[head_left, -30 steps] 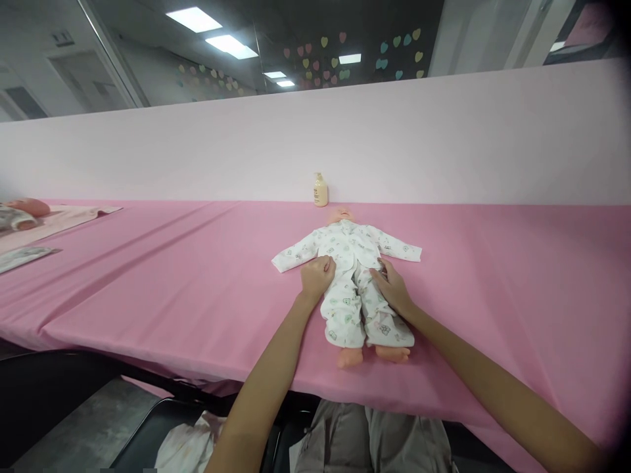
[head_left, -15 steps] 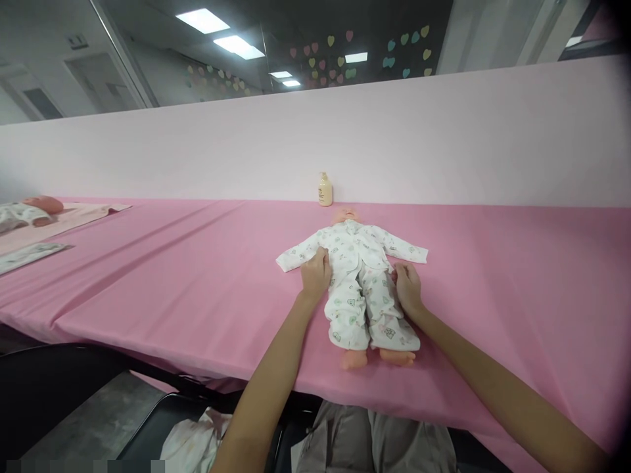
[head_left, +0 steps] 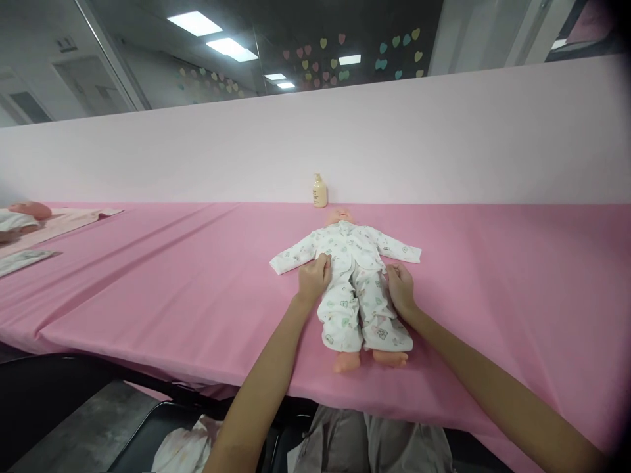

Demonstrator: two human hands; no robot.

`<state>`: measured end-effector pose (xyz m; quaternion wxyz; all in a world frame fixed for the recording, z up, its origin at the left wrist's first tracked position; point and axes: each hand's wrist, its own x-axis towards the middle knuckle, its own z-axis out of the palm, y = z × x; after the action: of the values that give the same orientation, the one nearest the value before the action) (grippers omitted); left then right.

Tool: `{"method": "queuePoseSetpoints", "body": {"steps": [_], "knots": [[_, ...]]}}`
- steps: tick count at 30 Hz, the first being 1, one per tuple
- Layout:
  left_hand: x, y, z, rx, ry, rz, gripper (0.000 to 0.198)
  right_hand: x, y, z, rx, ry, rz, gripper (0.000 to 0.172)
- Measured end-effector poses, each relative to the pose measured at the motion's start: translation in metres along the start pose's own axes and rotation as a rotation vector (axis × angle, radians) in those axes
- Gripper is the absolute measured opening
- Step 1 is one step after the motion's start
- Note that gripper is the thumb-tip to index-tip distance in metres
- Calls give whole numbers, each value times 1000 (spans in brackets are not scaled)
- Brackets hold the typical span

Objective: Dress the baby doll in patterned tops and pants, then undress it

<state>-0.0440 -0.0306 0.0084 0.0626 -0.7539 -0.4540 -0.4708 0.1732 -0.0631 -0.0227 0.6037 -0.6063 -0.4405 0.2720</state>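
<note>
A baby doll (head_left: 343, 214) lies on its back, its bare feet toward me. It wears a white printed baby shirt (head_left: 340, 243) with sleeves spread sideways, and matching baby pants (head_left: 342, 318) bunched along the legs. My left hand (head_left: 313, 279) is closed at the shirt's left side near the hem, thumb and fingers pinching the cloth. On the opposite side, my right hand (head_left: 401, 289) pinches the edge of the shirt by the waist. My fingertips partly hide the cloth they hold.
A yellow pump bottle (head_left: 319, 192) stands against the wall behind the doll's head. Another doll (head_left: 30, 210) lies far left on a pink towel (head_left: 73, 223), beside a folded cloth (head_left: 24, 261). Black chairs (head_left: 54, 401) stand before the pink-covered table (head_left: 197, 289); one holds crumpled cloth (head_left: 182, 450).
The whole view has shifted slightly. My left hand sits a little lower against the shirt's side; my right hand stays by the waist. The doll lies as before.
</note>
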Motion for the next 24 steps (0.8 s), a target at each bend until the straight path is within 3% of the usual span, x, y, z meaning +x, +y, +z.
{"method": "queuePoseSetpoints", "body": {"steps": [13,18,20,24], "knots": [[0,5,-2,49,30,102,25,3,1,0,-23,-19,-22,25],[2,10,-8,-7,69,101,26,1,-4,-3,72,29,15,20],[6,15,-14,-80,158,25,35,3,-9,-6,163,85,48,26],[27,28,-30,-349,494,-269,50,19,-27,-12,262,232,-11,41]]}}
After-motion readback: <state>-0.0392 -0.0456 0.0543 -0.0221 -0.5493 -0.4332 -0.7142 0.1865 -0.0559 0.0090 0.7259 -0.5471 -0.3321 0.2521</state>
